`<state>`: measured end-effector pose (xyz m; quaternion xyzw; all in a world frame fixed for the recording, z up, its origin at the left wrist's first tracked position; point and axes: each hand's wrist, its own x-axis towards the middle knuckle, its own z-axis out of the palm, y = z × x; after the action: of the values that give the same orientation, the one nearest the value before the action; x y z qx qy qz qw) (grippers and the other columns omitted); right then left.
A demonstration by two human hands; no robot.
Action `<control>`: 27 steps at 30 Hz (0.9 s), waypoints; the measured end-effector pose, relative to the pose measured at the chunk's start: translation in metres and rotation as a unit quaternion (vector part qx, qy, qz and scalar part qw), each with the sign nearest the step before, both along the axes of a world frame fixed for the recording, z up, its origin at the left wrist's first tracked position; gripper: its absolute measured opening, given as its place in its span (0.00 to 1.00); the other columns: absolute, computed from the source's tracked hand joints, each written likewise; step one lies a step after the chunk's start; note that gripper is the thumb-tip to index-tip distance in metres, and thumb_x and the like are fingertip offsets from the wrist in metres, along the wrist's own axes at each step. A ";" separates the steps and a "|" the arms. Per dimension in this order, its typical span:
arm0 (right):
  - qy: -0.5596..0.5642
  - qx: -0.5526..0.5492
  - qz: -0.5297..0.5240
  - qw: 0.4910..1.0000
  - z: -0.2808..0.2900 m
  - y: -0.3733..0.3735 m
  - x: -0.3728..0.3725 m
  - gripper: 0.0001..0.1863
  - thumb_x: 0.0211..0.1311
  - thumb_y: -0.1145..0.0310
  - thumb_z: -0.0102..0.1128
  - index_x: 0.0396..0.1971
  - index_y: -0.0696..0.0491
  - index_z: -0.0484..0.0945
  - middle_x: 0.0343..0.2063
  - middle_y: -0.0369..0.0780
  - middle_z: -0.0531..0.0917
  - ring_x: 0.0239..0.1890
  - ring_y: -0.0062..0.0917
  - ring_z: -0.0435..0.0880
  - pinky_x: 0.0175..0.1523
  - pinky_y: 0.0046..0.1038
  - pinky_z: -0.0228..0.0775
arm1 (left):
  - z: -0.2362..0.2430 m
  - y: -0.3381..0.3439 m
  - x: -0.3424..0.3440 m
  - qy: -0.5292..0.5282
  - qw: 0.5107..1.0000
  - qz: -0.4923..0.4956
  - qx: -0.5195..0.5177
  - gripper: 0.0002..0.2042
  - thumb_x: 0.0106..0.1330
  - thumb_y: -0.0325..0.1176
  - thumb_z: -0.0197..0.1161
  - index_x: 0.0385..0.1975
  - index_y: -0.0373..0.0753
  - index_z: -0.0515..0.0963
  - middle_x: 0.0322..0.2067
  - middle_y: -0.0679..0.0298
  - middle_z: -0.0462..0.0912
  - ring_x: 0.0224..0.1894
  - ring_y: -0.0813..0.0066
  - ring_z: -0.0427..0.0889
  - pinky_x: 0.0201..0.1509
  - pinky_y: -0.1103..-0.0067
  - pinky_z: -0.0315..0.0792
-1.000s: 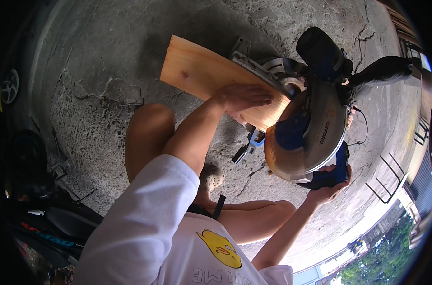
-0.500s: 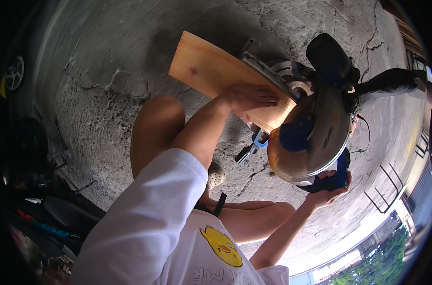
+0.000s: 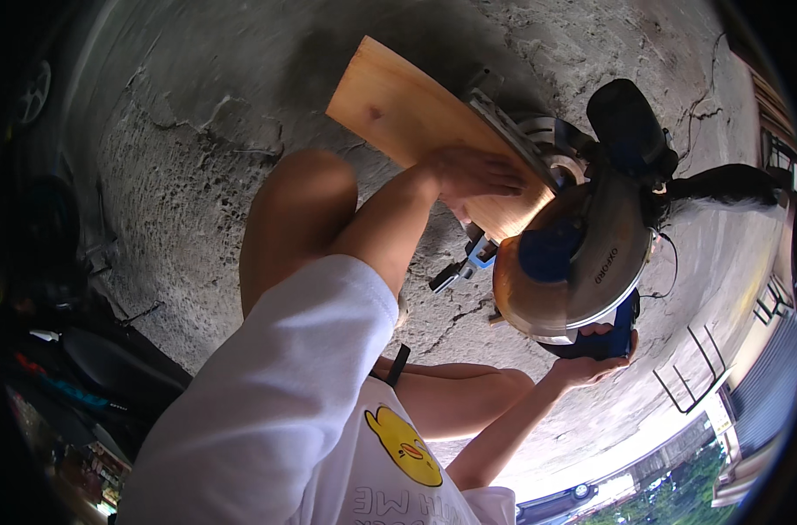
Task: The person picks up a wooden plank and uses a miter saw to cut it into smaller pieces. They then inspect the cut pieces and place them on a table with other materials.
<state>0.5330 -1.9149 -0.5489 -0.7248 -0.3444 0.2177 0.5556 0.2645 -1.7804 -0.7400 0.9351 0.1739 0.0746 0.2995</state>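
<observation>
Left hand (image 3: 479, 175) is laid flat on the wooden board (image 3: 407, 101), up toward 1 o'clock — and the blue handle (image 3: 624, 322) at 4 is wrapped by the right hand (image 3: 588, 370). Miter saw (image 3: 601, 258)'s parked at 3 — dark motorbike (image 3: 118, 367) at 8.

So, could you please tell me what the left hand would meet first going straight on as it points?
The left hand lies on the wooden board; straight on, it would probably meet the saw's blade guard first, though depth there is hard to judge.
</observation>
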 end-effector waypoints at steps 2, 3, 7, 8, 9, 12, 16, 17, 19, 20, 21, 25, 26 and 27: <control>0.003 0.004 -0.004 1.000 -0.001 -0.001 0.001 0.34 0.73 0.37 0.30 0.56 0.53 0.67 0.25 0.39 0.73 0.24 0.21 0.72 0.27 0.20 0.69 | -0.002 -0.001 0.000 0.000 1.000 0.000 0.001 0.51 0.44 0.50 0.75 0.69 0.37 0.58 0.71 0.56 0.55 0.75 0.62 0.50 0.79 0.66 0.42; 0.004 0.004 0.000 1.000 -0.001 -0.001 0.001 0.34 0.73 0.37 0.30 0.56 0.53 0.67 0.26 0.40 0.73 0.25 0.21 0.73 0.27 0.20 0.70 | -0.002 -0.001 0.000 0.000 1.000 0.000 0.002 0.51 0.44 0.49 0.75 0.69 0.37 0.58 0.71 0.56 0.55 0.74 0.62 0.50 0.79 0.66 0.42; 0.005 0.004 0.008 1.000 -0.003 -0.003 0.003 0.34 0.73 0.36 0.29 0.56 0.53 0.67 0.27 0.40 0.73 0.25 0.22 0.73 0.27 0.20 0.71 | -0.002 -0.001 0.001 0.004 1.000 0.002 0.005 0.51 0.44 0.49 0.75 0.69 0.37 0.58 0.71 0.56 0.56 0.74 0.62 0.51 0.79 0.66 0.43; 0.005 0.004 0.008 1.000 -0.003 -0.003 0.003 0.34 0.73 0.36 0.29 0.56 0.53 0.67 0.27 0.41 0.74 0.25 0.22 0.73 0.27 0.20 0.71 | -0.002 -0.001 0.000 0.000 1.000 0.004 0.009 0.51 0.43 0.49 0.75 0.69 0.37 0.58 0.71 0.56 0.56 0.74 0.62 0.51 0.79 0.66 0.44; 0.001 0.004 0.005 1.000 -0.003 -0.003 0.003 0.34 0.73 0.36 0.29 0.56 0.53 0.67 0.28 0.41 0.74 0.25 0.22 0.73 0.27 0.20 0.71 | -0.002 -0.001 0.000 -0.005 1.000 0.004 0.014 0.51 0.43 0.49 0.75 0.69 0.37 0.58 0.71 0.56 0.56 0.74 0.62 0.52 0.78 0.66 0.44; -0.008 0.005 -0.003 1.000 -0.003 -0.002 -0.002 0.34 0.73 0.37 0.29 0.56 0.53 0.67 0.28 0.41 0.74 0.24 0.21 0.73 0.27 0.20 0.71 | -0.003 -0.002 0.000 -0.006 1.000 0.008 0.021 0.51 0.43 0.50 0.75 0.69 0.37 0.58 0.71 0.56 0.56 0.74 0.62 0.52 0.78 0.66 0.44; -0.010 0.005 -0.015 1.000 -0.003 -0.001 -0.006 0.34 0.73 0.37 0.27 0.56 0.53 0.66 0.28 0.40 0.74 0.23 0.21 0.73 0.27 0.20 0.72 | -0.003 -0.002 0.000 -0.008 1.000 0.008 0.016 0.50 0.44 0.50 0.74 0.68 0.37 0.59 0.71 0.57 0.56 0.74 0.62 0.51 0.78 0.66 0.44; -0.008 0.005 -0.018 1.000 -0.003 -0.002 -0.006 0.34 0.73 0.37 0.27 0.56 0.53 0.66 0.27 0.40 0.74 0.22 0.21 0.73 0.27 0.20 0.72 | -0.003 -0.002 0.000 -0.006 1.000 0.009 0.014 0.50 0.44 0.50 0.74 0.68 0.37 0.59 0.71 0.57 0.56 0.74 0.62 0.51 0.78 0.67 0.44; -0.012 0.005 -0.018 1.000 -0.004 -0.001 -0.006 0.35 0.73 0.37 0.26 0.56 0.53 0.66 0.26 0.39 0.74 0.22 0.20 0.72 0.27 0.20 0.71 | -0.002 -0.001 0.000 -0.001 1.000 0.010 0.012 0.50 0.44 0.50 0.74 0.69 0.38 0.59 0.71 0.57 0.56 0.74 0.62 0.51 0.78 0.67 0.44; -0.014 0.005 -0.018 1.000 -0.004 -0.001 -0.006 0.35 0.73 0.37 0.26 0.56 0.53 0.66 0.25 0.39 0.74 0.22 0.20 0.72 0.27 0.20 0.71 | -0.001 -0.001 0.000 0.000 1.000 0.010 0.012 0.50 0.44 0.51 0.74 0.69 0.38 0.59 0.71 0.57 0.56 0.74 0.62 0.51 0.78 0.67 0.43; -0.015 0.005 -0.019 1.000 -0.004 -0.001 -0.007 0.35 0.73 0.37 0.26 0.56 0.53 0.66 0.25 0.39 0.74 0.21 0.20 0.72 0.27 0.20 0.71 | -0.001 -0.001 0.000 0.002 1.000 0.009 0.012 0.50 0.44 0.51 0.74 0.69 0.38 0.59 0.71 0.57 0.56 0.74 0.62 0.51 0.78 0.67 0.43; -0.024 0.003 -0.016 1.000 -0.003 -0.001 -0.010 0.35 0.73 0.37 0.26 0.56 0.53 0.66 0.25 0.38 0.74 0.21 0.19 0.72 0.27 0.19 0.72 | 0.000 -0.001 0.000 0.008 1.000 0.008 0.017 0.50 0.45 0.51 0.74 0.69 0.38 0.59 0.71 0.57 0.56 0.75 0.62 0.50 0.79 0.67 0.42; -0.028 0.002 -0.014 0.999 -0.003 -0.001 -0.010 0.35 0.73 0.37 0.26 0.57 0.53 0.66 0.25 0.38 0.74 0.21 0.19 0.72 0.27 0.19 0.72 | -0.001 -0.001 0.000 0.008 1.000 0.007 0.016 0.50 0.45 0.51 0.74 0.69 0.39 0.59 0.71 0.57 0.56 0.75 0.62 0.50 0.79 0.67 0.42; -0.027 0.003 -0.014 1.000 -0.003 -0.001 -0.009 0.35 0.73 0.37 0.27 0.56 0.53 0.66 0.25 0.38 0.75 0.21 0.19 0.72 0.27 0.19 0.72 | 0.000 -0.001 0.000 0.007 1.000 0.007 0.016 0.50 0.45 0.51 0.74 0.69 0.39 0.59 0.71 0.57 0.56 0.75 0.62 0.50 0.79 0.67 0.42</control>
<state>0.5237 -1.9161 -0.5523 -0.7331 -0.3499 0.1894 0.5516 0.2642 -1.7818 -0.7405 0.9390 0.1812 0.0731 0.2831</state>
